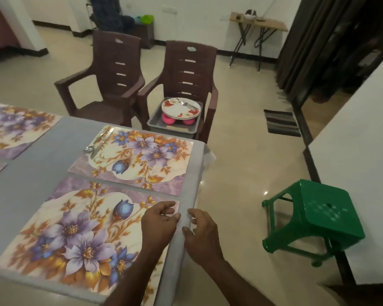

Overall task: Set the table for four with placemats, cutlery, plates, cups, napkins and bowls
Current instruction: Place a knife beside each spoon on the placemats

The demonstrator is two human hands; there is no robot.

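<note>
Floral placemats lie on the grey-clothed table [42, 160]: a near one [75, 235], a second beyond it [142, 155], a third at far left [11, 127]. On the second mat's left end lie a spoon and knife [98, 141]. My left hand [159, 221] rests on the near mat's right edge with its fingers curled. My right hand [200, 230] hovers at the table edge just right of it, fingers loosely bent and holding nothing. White flowered plates [181, 108] with cutlery on top sit in a grey tray [157, 121] over pink cups [167, 119].
The tray rests on the right one of two brown plastic chairs [190, 69] behind the table; the other chair [113, 71] is bare. A green stool [316, 219] stands on the floor to the right, by a white wall. A folding table [260, 24] stands far back.
</note>
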